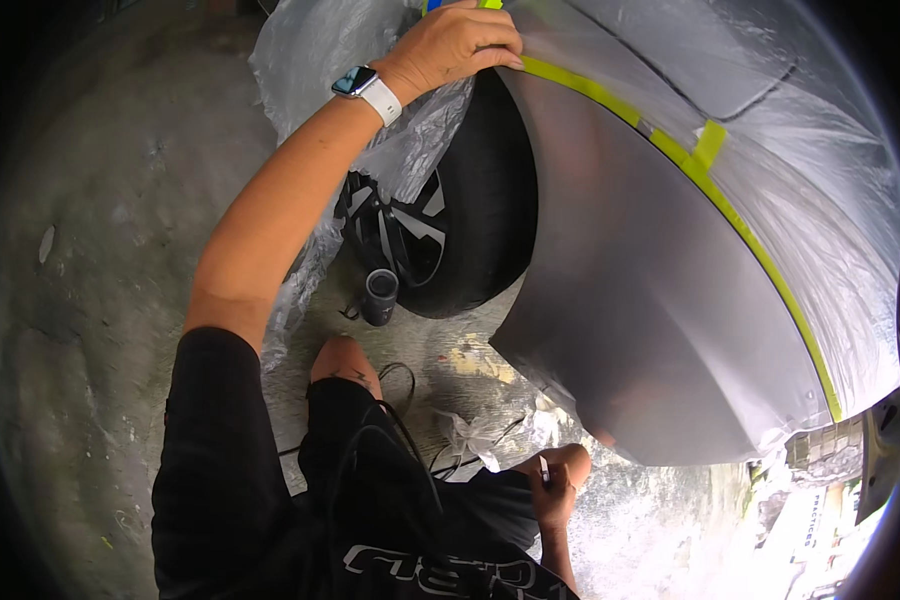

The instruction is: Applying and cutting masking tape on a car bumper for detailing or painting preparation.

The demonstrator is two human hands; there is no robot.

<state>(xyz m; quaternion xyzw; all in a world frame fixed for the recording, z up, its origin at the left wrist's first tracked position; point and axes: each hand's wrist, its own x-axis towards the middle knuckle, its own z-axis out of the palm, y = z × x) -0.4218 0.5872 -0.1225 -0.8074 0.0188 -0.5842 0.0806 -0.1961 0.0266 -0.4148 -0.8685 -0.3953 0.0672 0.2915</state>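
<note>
At the top, my left hand (461, 41), with a smartwatch (354, 81) on the wrist, has its thumb and fingers together on yellow-green masking tape (585, 86). The tape follows the upper edge of a grey car fender (637, 285). Clear plastic masking film (810, 247) covers the car body beyond that edge. Part of a blue and yellow-green thing, perhaps a tape roll, shows behind the hand. Low by my right knee, my right hand (559, 499) is closed around a small blade-like tool (544, 469), apparently a utility knife; its handle is mostly hidden.
A tyre (487, 202) on an alloy wheel (412, 232) sits under the fender, with loose plastic film (322, 67) hanging over it. A dark cylindrical container (380, 296) stands on the concrete floor (120, 300). A black cable (405, 427) and crumpled plastic (469, 435) lie near my legs.
</note>
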